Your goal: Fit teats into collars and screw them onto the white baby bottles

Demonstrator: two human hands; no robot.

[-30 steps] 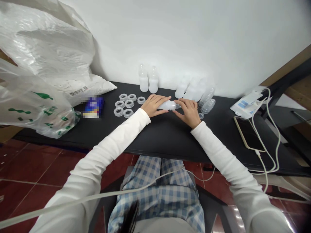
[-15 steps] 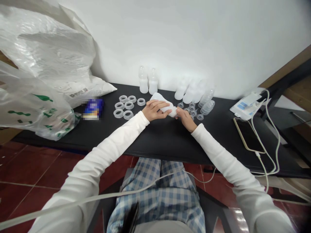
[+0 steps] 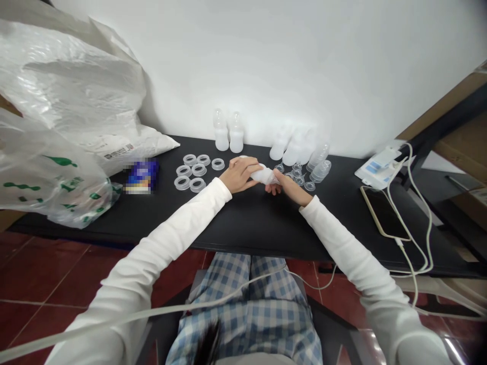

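Observation:
A white baby bottle [image 3: 262, 175] lies tilted between my hands above the black table, its neck towards the right. Wrapped round the bottle's body is my left hand [image 3: 239, 174], closed. My right hand [image 3: 288, 186] is closed on the neck end, where a translucent piece shows; its exact shape is partly hidden by the fingers. Just beyond my right hand lie several clear bottle nipples [image 3: 299, 180]. Left of my left hand, several translucent collar rings [image 3: 197, 170] lie flat on the table.
Two capped bottles [image 3: 236, 139] stand by the wall. Further right are several white bottles [image 3: 292, 149] and clear caps [image 3: 320, 171]. Plastic bags [image 3: 76, 91] and a blue packet [image 3: 146, 175] occupy the left. A phone [image 3: 384, 210], a power strip [image 3: 380, 167] and cables lie right.
The bottle has tipped flatter, with its neck turned towards my right hand. My right hand has shifted around the neck end, its fingers now curled underneath. The view has moved slightly.

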